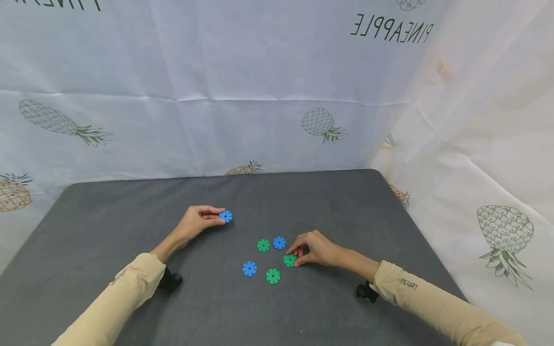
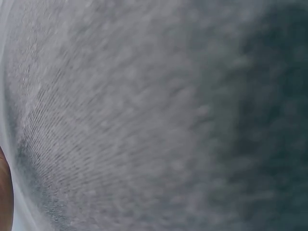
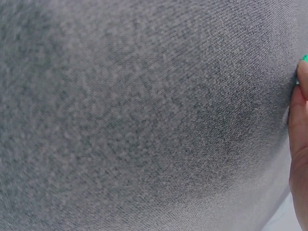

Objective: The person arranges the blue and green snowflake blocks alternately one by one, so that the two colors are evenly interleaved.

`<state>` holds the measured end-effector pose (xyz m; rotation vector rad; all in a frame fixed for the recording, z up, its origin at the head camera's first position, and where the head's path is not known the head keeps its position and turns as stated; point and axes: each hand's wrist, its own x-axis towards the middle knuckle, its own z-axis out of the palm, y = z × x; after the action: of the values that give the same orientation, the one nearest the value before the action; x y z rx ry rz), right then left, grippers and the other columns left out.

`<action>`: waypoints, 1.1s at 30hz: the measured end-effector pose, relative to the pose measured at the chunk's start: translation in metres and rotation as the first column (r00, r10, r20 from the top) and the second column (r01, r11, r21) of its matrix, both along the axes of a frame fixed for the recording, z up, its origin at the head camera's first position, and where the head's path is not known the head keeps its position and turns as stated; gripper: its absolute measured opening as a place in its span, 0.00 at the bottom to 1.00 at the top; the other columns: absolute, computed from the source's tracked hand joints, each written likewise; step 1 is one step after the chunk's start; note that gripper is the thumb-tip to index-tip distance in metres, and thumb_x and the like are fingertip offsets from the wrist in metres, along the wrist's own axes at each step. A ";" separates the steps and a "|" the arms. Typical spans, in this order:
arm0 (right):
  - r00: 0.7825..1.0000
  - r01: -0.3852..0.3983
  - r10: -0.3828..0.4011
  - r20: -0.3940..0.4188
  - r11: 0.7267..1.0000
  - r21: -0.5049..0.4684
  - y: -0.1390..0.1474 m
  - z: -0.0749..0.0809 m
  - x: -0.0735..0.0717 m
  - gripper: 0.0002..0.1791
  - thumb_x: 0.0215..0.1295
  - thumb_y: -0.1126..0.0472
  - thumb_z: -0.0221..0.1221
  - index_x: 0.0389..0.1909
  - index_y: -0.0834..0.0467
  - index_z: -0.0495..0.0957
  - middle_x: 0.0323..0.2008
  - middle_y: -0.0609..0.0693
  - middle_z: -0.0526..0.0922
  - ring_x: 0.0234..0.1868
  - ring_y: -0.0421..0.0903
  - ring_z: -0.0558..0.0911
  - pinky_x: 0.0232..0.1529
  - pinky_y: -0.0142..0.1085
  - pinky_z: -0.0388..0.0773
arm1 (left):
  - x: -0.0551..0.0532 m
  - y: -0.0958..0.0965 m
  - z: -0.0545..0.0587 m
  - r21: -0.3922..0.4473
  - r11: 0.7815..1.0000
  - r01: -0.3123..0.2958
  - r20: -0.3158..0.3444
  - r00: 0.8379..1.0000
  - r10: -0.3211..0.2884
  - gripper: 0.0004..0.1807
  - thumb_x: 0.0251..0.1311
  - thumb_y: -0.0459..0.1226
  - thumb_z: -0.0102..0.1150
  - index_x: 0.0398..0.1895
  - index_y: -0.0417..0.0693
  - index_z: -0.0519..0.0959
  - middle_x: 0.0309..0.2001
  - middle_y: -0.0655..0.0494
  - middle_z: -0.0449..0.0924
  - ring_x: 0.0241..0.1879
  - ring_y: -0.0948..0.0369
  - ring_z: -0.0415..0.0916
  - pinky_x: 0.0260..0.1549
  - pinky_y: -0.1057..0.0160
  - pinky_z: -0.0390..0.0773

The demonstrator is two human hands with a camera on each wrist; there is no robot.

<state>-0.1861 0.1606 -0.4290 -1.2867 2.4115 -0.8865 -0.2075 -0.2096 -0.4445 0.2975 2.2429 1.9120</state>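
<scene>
My left hand (image 1: pixel 196 223) pinches a blue notched disc (image 1: pixel 225 216) by its edge, between thumb and fingers. At the table's middle my right hand (image 1: pixel 319 249) has thumb and fingertips at two sides of a green notched disc (image 1: pixel 290 260), pinching it. In the right wrist view a sliver of this green disc (image 3: pixel 305 57) shows at the fingertips. Just left of it are another blue disc (image 1: pixel 279 242) and a green disc (image 1: pixel 263 245). Nearer to me sit one more blue disc (image 1: pixel 249 268) and a green disc (image 1: pixel 272 276).
A dark grey cloth covers the table (image 1: pixel 207 307). Behind it hangs a pale curtain (image 1: pixel 242 129) printed with pineapples, and another stretch of curtain (image 1: pixel 459 173) runs along the right side. Dark wrist cameras sit under both cuffs.
</scene>
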 end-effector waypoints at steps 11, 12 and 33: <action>1.000 0.013 -0.013 0.004 1.000 -0.006 0.001 -0.001 0.001 0.16 0.50 0.63 0.71 0.42 0.60 0.86 0.32 0.45 0.83 0.31 0.37 0.79 0.34 0.28 0.78 | -0.013 -0.005 0.001 -0.071 0.996 -0.059 -0.010 0.998 0.058 0.25 0.56 0.34 0.68 0.55 0.32 0.77 0.54 0.39 0.78 0.43 0.71 0.81 0.42 0.67 0.79; 1.000 0.012 -0.012 0.005 1.000 -0.008 0.001 -0.001 0.001 0.16 0.50 0.63 0.71 0.42 0.60 0.86 0.32 0.46 0.83 0.31 0.37 0.80 0.34 0.28 0.78 | -0.014 -0.006 0.000 -0.080 0.995 -0.063 -0.015 0.998 0.062 0.25 0.56 0.35 0.68 0.56 0.32 0.77 0.54 0.38 0.78 0.43 0.71 0.80 0.42 0.67 0.79; 1.000 0.007 -0.007 0.011 1.000 -0.029 0.001 -0.001 0.001 0.16 0.50 0.63 0.71 0.42 0.60 0.86 0.32 0.45 0.83 0.31 0.37 0.79 0.33 0.29 0.78 | -0.023 0.008 -0.001 -0.163 0.974 -0.158 -0.009 0.987 0.158 0.23 0.58 0.34 0.66 0.55 0.32 0.78 0.55 0.37 0.77 0.43 0.70 0.80 0.40 0.70 0.79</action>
<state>-0.1854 0.1618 -0.4301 -1.2814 2.4050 -0.9307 -0.2306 -0.2015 -0.4459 0.0940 2.4691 1.7824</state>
